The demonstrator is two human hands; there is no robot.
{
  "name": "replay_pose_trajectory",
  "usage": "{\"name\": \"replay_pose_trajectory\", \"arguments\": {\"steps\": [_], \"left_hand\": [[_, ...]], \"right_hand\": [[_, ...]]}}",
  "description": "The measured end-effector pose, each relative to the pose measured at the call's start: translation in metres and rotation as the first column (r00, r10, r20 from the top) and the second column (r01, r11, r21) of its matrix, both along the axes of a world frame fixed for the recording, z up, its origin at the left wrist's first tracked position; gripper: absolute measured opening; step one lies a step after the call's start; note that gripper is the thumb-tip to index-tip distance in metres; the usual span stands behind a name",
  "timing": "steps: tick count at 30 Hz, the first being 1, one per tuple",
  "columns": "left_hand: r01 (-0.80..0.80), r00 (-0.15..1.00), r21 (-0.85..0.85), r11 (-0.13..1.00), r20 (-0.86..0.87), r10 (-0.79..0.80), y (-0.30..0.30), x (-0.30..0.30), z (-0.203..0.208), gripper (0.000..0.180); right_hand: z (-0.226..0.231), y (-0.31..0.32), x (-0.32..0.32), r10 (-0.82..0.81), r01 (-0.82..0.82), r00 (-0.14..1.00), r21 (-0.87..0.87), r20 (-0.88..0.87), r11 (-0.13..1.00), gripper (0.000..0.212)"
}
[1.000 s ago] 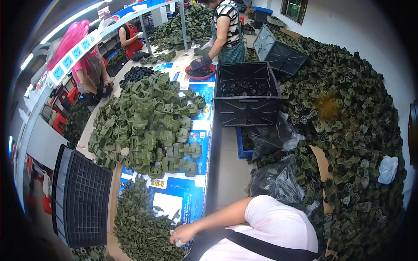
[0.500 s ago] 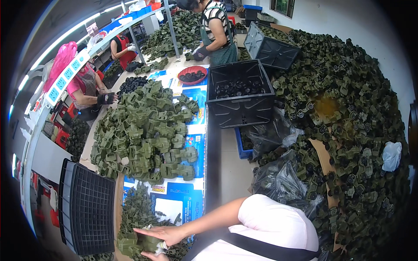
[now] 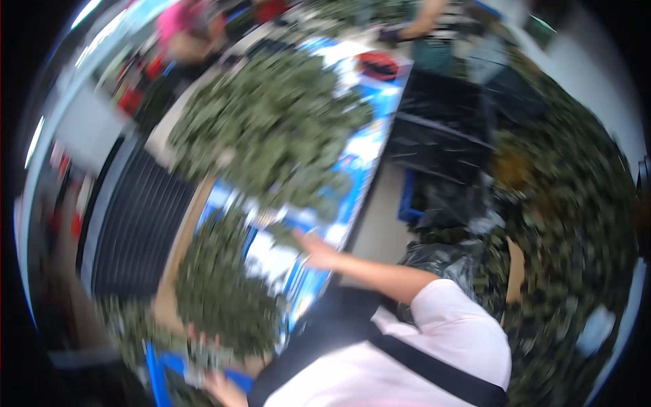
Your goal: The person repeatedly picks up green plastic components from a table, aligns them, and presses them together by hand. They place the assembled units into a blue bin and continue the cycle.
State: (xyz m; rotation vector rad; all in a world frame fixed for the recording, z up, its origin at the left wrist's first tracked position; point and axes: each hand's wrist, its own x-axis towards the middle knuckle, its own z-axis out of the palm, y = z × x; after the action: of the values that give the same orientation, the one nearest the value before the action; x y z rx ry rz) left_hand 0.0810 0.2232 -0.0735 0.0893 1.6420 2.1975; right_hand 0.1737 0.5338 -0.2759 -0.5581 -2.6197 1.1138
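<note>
The whole picture is smeared by motion. My right hand (image 3: 319, 252) reaches over the table, its fingers at a dark green moulded plastic part (image 3: 281, 235), which it seems to hold. Beyond it lies a big heap of green plastic parts (image 3: 264, 129). Nearer, a pile of smaller green parts (image 3: 224, 292) covers the table's left side. My left hand (image 3: 215, 373) is low at the near end of that pile, above a blue crate (image 3: 157, 376). Its fingertips look apart, but blur hides whether anything is between them.
A dark slatted crate (image 3: 139, 230) stands left of the table. Beyond the table's right edge are a black bin (image 3: 441, 142), black plastic bags (image 3: 444, 261) and a huge mound of green parts (image 3: 563, 224). A red bowl (image 3: 377, 66) sits far back; two co-workers stand at the far sides.
The view has swung and tilted. My hands, close together over the small-parts pile before, are now apart: the right farther forward with a green part, the left back by the blue crate.
</note>
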Motion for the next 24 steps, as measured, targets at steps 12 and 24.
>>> {"name": "replay_pose_trajectory", "arguments": {"steps": [12, 24], "left_hand": [[-0.133, 0.963, 0.338, 0.932, 0.266, 0.041, -0.069, -0.023, -0.103, 0.064], [0.292, 0.852, 0.361, 0.886, 0.322, -0.412, -0.033, -0.037, -0.113, 0.06]], "right_hand": [[0.009, -0.055, -0.046, 0.379, -0.361, 0.925, 0.339, 0.014, 0.869, 0.047], [0.099, -0.085, -0.054, 0.337, -0.339, 0.94, -0.29, -0.057, 0.895, 0.019]]}}
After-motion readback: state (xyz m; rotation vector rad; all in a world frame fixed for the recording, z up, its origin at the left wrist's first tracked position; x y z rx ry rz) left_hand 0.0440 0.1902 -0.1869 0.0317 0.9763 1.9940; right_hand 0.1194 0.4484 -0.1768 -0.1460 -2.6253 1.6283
